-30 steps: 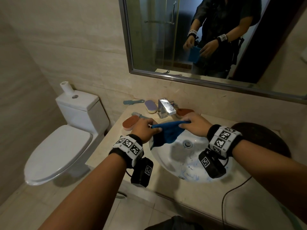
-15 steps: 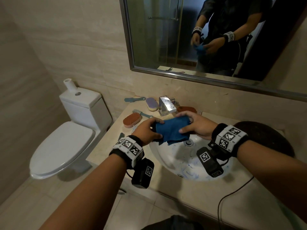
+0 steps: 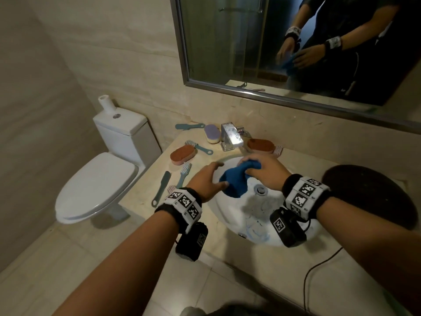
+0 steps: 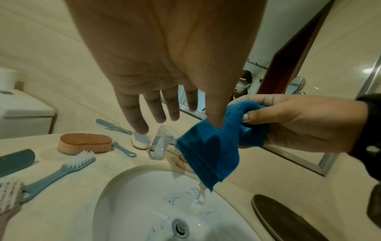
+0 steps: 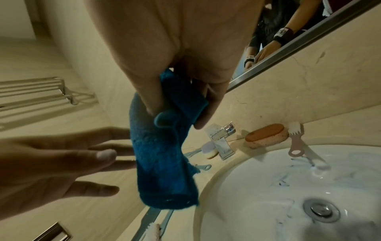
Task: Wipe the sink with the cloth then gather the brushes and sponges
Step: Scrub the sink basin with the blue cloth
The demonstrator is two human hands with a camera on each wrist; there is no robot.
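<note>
Right hand (image 3: 265, 173) over the back of the sink (image 3: 230, 222), fingers curled round the bunched top of the blue cloth (image 3: 234, 181); thumb and fingers pinch it, seen clearly in the left wrist view (image 4: 299, 124). Rest of cloth (image 4: 208, 153) hangs loose above the basin, lower end clear of the porcelain

Left hand (image 3: 208, 181) just beside the hanging cloth, fingers straight and spread, gripping nothing; thumb tip at or against the fabric, contact not certain. Same spread seen from the right wrist (image 5: 51, 164)

Blue smears on the white basin around the drain (image 3: 260, 190)

On the table (image 3: 145, 195), left of the sink: brown sponge (image 3: 183, 155), white-bristled blue brush (image 3: 184, 173) in front of it, dark blue brush handle (image 3: 161, 188) just beside that, a small blue brush (image 3: 198, 147) behind the sponge. Nearer the wall: purple sponge (image 3: 212, 133) just left of the chrome tap (image 3: 230, 135), another blue brush (image 3: 189, 126) further left. Right of the tap: second brown sponge (image 3: 260, 145) with a pink brush (image 5: 296, 138) beside it, handle reaching toward the sink rim

Dark round mat (image 3: 369, 195) on the table right of the sink. White toilet (image 3: 98, 185) to the left, mirror (image 3: 250, 42) above
</note>
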